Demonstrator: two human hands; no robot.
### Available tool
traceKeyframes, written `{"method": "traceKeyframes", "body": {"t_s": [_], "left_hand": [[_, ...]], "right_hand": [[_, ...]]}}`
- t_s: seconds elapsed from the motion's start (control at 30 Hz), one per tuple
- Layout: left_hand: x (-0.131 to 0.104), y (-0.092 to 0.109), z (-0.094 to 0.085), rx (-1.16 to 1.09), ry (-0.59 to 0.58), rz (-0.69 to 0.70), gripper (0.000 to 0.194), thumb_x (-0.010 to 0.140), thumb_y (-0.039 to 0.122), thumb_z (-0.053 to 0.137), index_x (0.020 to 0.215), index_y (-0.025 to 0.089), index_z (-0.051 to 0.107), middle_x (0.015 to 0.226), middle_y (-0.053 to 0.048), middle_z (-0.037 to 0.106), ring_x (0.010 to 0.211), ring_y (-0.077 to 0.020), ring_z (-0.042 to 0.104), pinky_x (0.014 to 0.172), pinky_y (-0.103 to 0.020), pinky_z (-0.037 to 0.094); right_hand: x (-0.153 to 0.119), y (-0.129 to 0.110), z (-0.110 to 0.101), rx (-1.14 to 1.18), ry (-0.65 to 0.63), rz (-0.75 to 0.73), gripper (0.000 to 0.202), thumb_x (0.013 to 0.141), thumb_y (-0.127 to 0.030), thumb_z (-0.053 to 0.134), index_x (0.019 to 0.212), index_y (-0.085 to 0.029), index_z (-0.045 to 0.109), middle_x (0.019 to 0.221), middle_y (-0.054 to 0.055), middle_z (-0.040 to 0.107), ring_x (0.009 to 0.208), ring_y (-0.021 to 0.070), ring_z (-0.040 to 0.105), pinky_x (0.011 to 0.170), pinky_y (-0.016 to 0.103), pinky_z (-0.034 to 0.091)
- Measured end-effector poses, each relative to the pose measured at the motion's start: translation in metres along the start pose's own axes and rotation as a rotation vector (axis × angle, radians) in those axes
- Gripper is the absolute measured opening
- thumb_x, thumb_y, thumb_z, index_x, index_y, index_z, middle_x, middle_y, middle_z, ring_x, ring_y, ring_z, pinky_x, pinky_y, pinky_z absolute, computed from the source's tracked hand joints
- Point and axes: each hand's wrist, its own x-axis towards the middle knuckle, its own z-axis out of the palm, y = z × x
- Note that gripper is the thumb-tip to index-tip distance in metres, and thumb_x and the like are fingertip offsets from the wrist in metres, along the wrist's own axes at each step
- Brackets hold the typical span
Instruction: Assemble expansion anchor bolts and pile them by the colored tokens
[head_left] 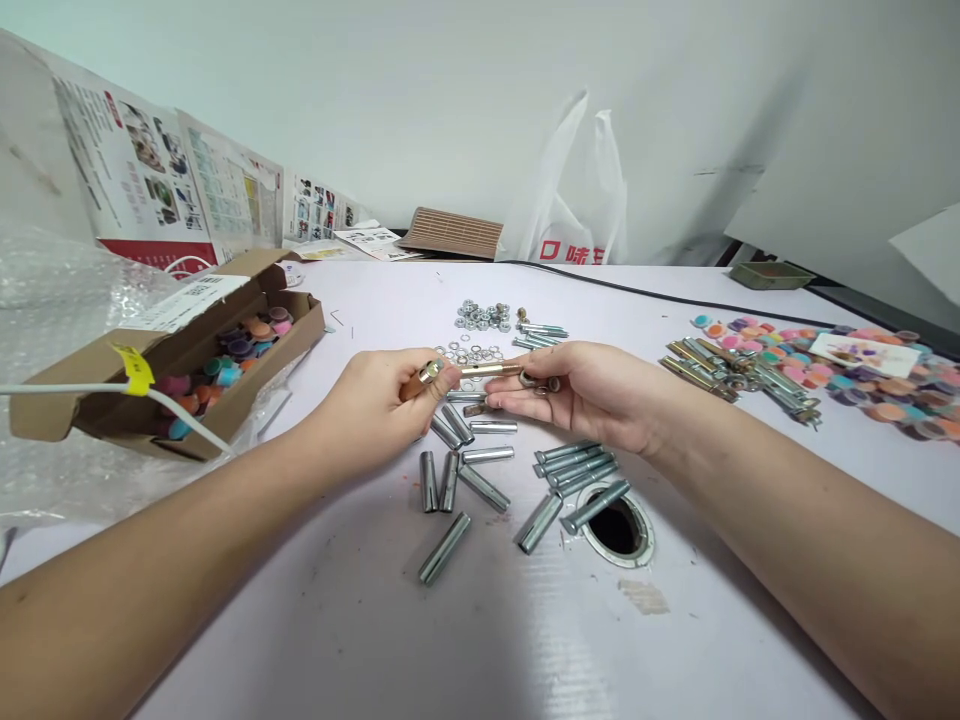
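My left hand is closed around a brass-coloured bolt, its head end by the thumb and its threaded end pointing right. At that threaded tip, my right hand holds a small washer and a nut among its fingers. Below the hands lie several silver metal sleeves, some with slits. To their right is a row of silver bolts. Just behind the hands are loose washers, a cluster of nuts and thin bolts.
An open cardboard box of colourful caps stands at left, on bubble wrap. A round hole opens in the white table. Assembled bolts and scattered caps lie right. Behind are a plastic bag and black cable.
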Motion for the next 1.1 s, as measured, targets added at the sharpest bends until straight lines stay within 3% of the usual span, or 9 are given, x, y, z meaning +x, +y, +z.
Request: {"method": "traceKeyframes", "body": {"t_s": [0.27, 0.5, 0.67, 1.1], "left_hand": [[0.000, -0.001, 0.001, 0.054, -0.048, 0.025, 0.043, 0.096, 0.051, 0.046, 0.079, 0.017, 0.066, 0.053, 0.005, 0.045, 0.049, -0.0086, 0.035, 0.052, -0.024, 0.029], [-0.001, -0.001, 0.006, 0.054, -0.099, 0.065, 0.043, 0.095, 0.050, 0.046, 0.086, 0.015, 0.070, 0.058, 0.003, 0.053, 0.049, -0.0090, 0.037, 0.052, -0.024, 0.032], [-0.003, -0.002, 0.006, 0.035, -0.097, 0.088, 0.039, 0.096, 0.046, 0.048, 0.086, 0.016, 0.070, 0.058, 0.003, 0.053, 0.049, -0.0087, 0.038, 0.052, -0.023, 0.032], [-0.003, -0.003, 0.007, 0.030, -0.091, 0.154, 0.029, 0.094, 0.038, 0.053, 0.090, 0.016, 0.072, 0.059, 0.004, 0.056, 0.049, -0.0078, 0.037, 0.051, -0.021, 0.032]], "right_hand": [[-0.001, 0.001, 0.002, 0.046, -0.011, -0.016, 0.015, 0.086, 0.003, 0.053, 0.096, -0.003, 0.063, 0.101, 0.017, 0.069, 0.088, 0.0210, 0.075, 0.080, 0.023, 0.065], [0.001, 0.007, 0.002, 0.075, -0.024, -0.047, 0.024, 0.080, 0.003, 0.055, 0.102, -0.005, 0.061, 0.098, 0.016, 0.067, 0.089, 0.0208, 0.074, 0.083, 0.027, 0.065], [-0.001, 0.013, 0.009, -0.003, 0.085, -0.129, 0.020, 0.083, -0.001, 0.055, 0.102, -0.005, 0.061, 0.094, 0.015, 0.067, 0.083, 0.0184, 0.073, 0.080, 0.027, 0.066], [-0.002, 0.014, 0.013, 0.017, 0.053, -0.120, 0.020, 0.083, 0.001, 0.054, 0.101, -0.005, 0.060, 0.090, 0.013, 0.067, 0.079, 0.0165, 0.073, 0.077, 0.025, 0.066]]}}
